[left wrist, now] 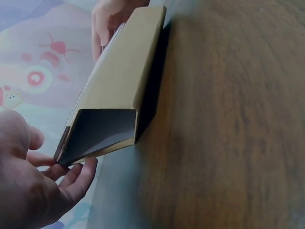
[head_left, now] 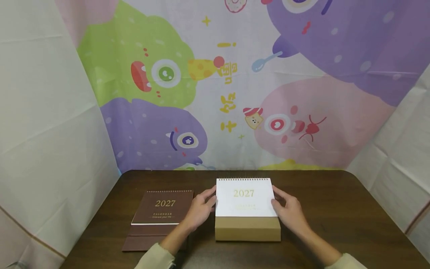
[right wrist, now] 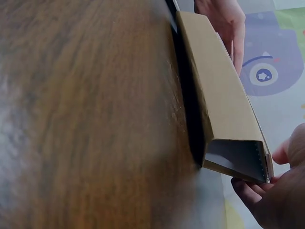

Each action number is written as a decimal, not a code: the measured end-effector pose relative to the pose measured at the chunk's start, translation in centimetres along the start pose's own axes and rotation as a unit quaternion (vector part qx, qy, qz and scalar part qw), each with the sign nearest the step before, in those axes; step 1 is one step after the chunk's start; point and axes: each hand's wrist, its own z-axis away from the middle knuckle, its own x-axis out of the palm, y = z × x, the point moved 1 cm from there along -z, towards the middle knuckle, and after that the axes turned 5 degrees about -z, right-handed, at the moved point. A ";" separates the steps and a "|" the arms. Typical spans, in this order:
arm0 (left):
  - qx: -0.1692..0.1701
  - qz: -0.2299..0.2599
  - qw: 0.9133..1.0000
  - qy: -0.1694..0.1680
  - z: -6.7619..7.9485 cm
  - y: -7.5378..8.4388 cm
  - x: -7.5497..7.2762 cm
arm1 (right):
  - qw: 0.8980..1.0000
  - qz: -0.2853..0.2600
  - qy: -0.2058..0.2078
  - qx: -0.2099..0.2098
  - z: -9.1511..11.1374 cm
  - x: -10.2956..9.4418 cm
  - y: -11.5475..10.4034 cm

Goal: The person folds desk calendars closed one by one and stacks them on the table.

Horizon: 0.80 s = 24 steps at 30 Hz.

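Note:
A white spiral-bound desk calendar (head_left: 243,201) on a tan card stand (head_left: 247,229) faces me, with "2027" in gold on its front. My left hand (head_left: 199,210) holds its left edge, fingers curled behind and below the stand's back corner in the left wrist view. The right hand (head_left: 290,215) grips the opposite edge, thumb toward the front and fingers behind. From the side, the stand (right wrist: 224,86) shows as a hollow, open-ended shape. A dark shadow lies along its lower front edge. I cannot tell whether the base touches the table.
To the left stands a brown desk calendar (head_left: 162,205), also marked 2027, partly behind my left forearm. Both calendars are at the dark wooden table (head_left: 336,209). A cloth with cartoon monsters (head_left: 231,86) hangs at the table's back, and pale cloth (head_left: 43,112) hangs at the sides.

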 end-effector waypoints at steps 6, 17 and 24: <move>-0.001 -0.034 0.999 0.004 0.3 -0.3 0.2 | 1.000 0.004 -0.024 0.020 0.4 0.2 0.1; -0.007 -0.136 0.991 0.015 -2.1 -6.7 0.9 | 0.998 -0.002 -0.054 0.017 0.9 1.0 0.4; -0.028 -0.144 0.989 -0.001 -1.9 -6.3 0.8 | 0.996 0.036 -0.083 -0.025 0.8 1.5 0.9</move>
